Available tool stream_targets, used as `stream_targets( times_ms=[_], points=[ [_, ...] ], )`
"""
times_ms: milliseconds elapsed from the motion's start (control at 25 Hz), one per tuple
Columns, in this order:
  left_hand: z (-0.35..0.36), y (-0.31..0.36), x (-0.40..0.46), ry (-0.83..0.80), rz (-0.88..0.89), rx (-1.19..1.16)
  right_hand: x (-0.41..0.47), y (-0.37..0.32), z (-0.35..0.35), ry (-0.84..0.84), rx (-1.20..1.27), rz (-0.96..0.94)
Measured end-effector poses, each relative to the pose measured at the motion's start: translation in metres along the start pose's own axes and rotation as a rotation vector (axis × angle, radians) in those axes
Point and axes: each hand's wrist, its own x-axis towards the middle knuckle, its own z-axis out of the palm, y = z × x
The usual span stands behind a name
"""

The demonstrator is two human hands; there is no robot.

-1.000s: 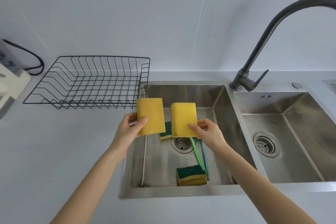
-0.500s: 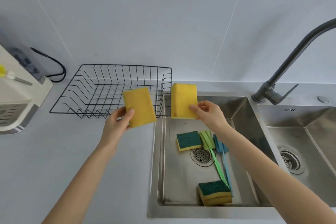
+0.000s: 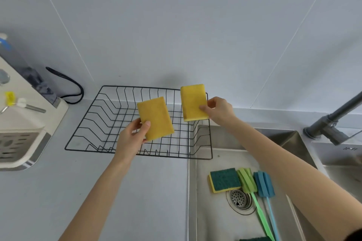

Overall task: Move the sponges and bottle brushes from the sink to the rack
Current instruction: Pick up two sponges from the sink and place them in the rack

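Note:
My left hand (image 3: 133, 139) grips a yellow sponge (image 3: 155, 118) above the middle of the black wire rack (image 3: 94, 121). My right hand (image 3: 218, 109) holds a second yellow sponge (image 3: 193, 101) upright over the rack's right end. In the sink (image 3: 215, 221) lie a green-topped sponge (image 3: 224, 180), a green bottle brush (image 3: 247, 181) and a blue bottle brush (image 3: 264, 184), side by side above the drain. The edge of another green-topped sponge (image 3: 254, 239) shows at the bottom of the frame.
A white dish drainer (image 3: 23, 143) with utensils stands at the left, with a black cable (image 3: 72, 86) behind it. A dark faucet (image 3: 333, 123) rises at the right between the two sink basins. The tiled wall is close behind the rack.
Both hands have carried their yellow sponges left and away from the sink, from beside the rack to above it. The view has shifted left.

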Motion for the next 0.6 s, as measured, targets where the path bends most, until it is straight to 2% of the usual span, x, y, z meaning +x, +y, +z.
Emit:
stream_targets(
  times_ms=[320, 600],
  points=[
    [-0.001, -0.008, 0.03, 0.019, -0.027, 0.048, 0.048, -0.009, 0.044, -0.196, -0.25, 0.092],
    [0.001, -0.015, 0.038, 0.007, -0.06, 0.056, 0.058, -0.011, 0.066, -0.157, -0.567, 0.002]
  ],
)
